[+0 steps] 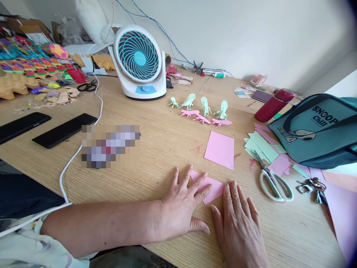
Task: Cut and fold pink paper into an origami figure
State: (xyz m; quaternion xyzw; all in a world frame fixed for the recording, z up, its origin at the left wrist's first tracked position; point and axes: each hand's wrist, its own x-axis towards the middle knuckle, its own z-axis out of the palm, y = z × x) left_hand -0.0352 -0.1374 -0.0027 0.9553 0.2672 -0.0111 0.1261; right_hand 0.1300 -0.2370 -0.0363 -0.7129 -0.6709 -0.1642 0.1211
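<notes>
Under my hands lies a folded piece of pink paper (214, 188) on the wooden table. My left hand (185, 203) rests on its left side with the fingers spread, partly covering it. My right hand (237, 219) lies flat with its fingertips at the paper's right end and the thumb held apart. A flat pink sheet (219, 149) sits just beyond the folded one. Farther back stand several green folded paper insects (205, 107), with pink folded paper insects (202, 118) in front of them.
White-handled scissors (275, 184), keys (314, 186) and green paper pieces (262, 145) lie to the right, near a teal bag (318, 130) and a red bottle (275, 105). A fan (139, 59) stands at the back. A white cable (69, 167) crosses the table's left side.
</notes>
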